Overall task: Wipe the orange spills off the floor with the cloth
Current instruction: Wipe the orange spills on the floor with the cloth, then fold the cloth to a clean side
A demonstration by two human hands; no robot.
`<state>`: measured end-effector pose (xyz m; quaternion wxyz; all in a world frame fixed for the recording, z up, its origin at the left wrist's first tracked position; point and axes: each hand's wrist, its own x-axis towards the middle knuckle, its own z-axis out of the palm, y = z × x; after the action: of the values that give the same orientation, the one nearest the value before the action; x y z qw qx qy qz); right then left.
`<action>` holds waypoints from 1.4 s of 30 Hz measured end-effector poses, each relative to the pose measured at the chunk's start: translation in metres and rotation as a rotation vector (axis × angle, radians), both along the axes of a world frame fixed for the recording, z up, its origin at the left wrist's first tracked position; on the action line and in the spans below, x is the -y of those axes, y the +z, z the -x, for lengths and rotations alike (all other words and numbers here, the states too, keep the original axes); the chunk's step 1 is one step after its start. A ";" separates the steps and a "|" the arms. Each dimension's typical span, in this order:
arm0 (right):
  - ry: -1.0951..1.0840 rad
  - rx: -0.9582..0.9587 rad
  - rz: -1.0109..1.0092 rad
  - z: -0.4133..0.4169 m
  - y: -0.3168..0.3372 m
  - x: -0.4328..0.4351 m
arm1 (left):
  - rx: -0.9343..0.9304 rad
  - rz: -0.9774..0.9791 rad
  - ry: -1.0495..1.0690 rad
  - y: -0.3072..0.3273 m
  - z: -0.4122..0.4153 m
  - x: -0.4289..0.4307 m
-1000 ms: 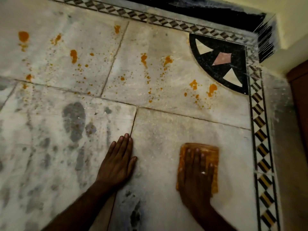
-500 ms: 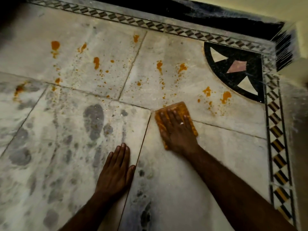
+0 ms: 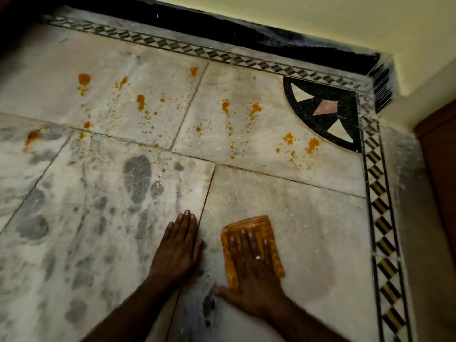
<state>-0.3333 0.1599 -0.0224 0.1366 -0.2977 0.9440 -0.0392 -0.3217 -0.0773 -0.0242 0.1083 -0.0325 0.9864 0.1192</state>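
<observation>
Head view — right hand (image 3: pixel 254 275) flat on cloth (image 3: pixel 249 225).

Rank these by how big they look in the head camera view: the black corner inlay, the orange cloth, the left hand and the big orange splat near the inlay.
1. Black corner inlay, although farthest.
2. Left hand and orange cloth: look alike, the cloth partly hidden under the right hand, so unranked.
3. Orange splat, clearly smallest.

Right hand (image 3: pixel 254 270) lies flat over cloth (image 3: pixel 249 224) — cloth's middle and near edge hidden. Both forearms cut off at bottom edge. Floor (image 3: pixel 283 206) beneath both palms unseen — top-left corner lost in shadow
</observation>
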 end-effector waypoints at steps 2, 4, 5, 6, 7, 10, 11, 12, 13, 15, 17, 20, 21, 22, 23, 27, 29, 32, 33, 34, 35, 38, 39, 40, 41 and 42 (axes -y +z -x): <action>0.090 0.039 -0.011 0.000 0.001 -0.008 | 0.034 -0.012 -0.027 0.004 -0.001 -0.006; 0.142 0.099 -0.007 0.006 0.002 -0.018 | 0.032 -0.013 -0.059 0.005 -0.002 -0.010; 0.173 0.116 -0.019 0.008 0.004 -0.023 | 0.032 -0.017 -0.067 0.005 -0.004 -0.013; 0.208 0.111 -0.034 0.009 0.007 -0.025 | 0.031 -0.028 -0.075 0.006 -0.004 -0.016; 0.246 0.082 -0.047 0.011 0.009 -0.027 | 0.034 -0.048 -0.083 0.009 -0.003 -0.019; 0.288 -0.003 -0.013 0.004 0.021 -0.023 | 0.062 -0.073 -0.141 0.021 0.000 -0.032; 0.259 0.001 0.022 0.005 0.027 -0.020 | 0.063 -0.070 -0.159 0.026 0.003 -0.035; 0.206 0.029 0.059 0.007 0.036 -0.018 | 0.053 -0.076 -0.177 0.030 0.006 -0.039; 0.131 0.078 0.130 0.009 0.047 -0.016 | 0.053 -0.086 -0.203 0.035 0.009 -0.042; -0.017 0.187 0.285 0.020 0.074 -0.015 | 0.094 -0.114 -0.264 0.043 0.015 -0.049; -0.094 0.300 0.367 0.037 0.100 -0.015 | 0.119 -0.130 -0.291 0.052 0.021 -0.054; -0.111 0.396 0.379 0.063 0.137 -0.017 | 0.121 -0.217 -0.258 0.079 0.031 -0.060; -0.093 0.406 0.358 0.072 0.150 -0.017 | 0.139 -0.284 -0.235 0.092 0.036 -0.060; -0.075 0.410 0.334 0.081 0.162 -0.017 | 0.158 -0.356 -0.218 0.106 0.042 -0.058; -0.063 0.409 0.323 0.089 0.175 -0.019 | 0.170 -0.427 -0.206 0.123 0.047 -0.057; -0.114 0.445 0.383 0.119 0.227 -0.023 | 0.102 -0.636 -0.103 0.182 0.070 -0.050; -0.145 0.474 0.400 0.129 0.248 -0.025 | 0.126 -0.632 -0.116 0.211 0.082 -0.047; -0.202 0.530 0.434 0.138 0.269 -0.024 | 0.244 -0.479 -0.221 0.248 0.100 -0.043; -0.215 0.549 0.446 0.139 0.275 -0.022 | 0.263 -0.424 -0.255 0.259 0.107 -0.042; -0.233 0.571 0.461 0.140 0.279 -0.020 | 0.278 -0.377 -0.284 0.268 0.112 -0.042; -0.258 0.590 0.484 0.140 0.282 -0.018 | 0.290 -0.329 -0.313 0.278 0.117 -0.043; -0.364 0.680 0.617 0.138 0.286 -0.008 | 0.331 -0.184 -0.378 0.303 0.125 -0.046; -0.402 0.716 0.675 0.136 0.286 -0.004 | 0.347 -0.149 -0.387 0.311 0.128 -0.046; -0.430 0.756 0.728 0.134 0.287 0.000 | 0.355 -0.125 -0.391 0.319 0.131 -0.045; -0.446 0.798 0.772 0.130 0.287 0.006 | 0.358 -0.105 -0.391 0.327 0.134 -0.044; -0.462 0.839 0.812 0.126 0.286 0.011 | 0.358 -0.093 -0.390 0.336 0.136 -0.042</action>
<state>-0.4594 0.1490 0.2637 0.3596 -0.0735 0.7598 -0.5366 -0.4579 -0.0350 0.3120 0.3032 0.1425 0.9327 0.1335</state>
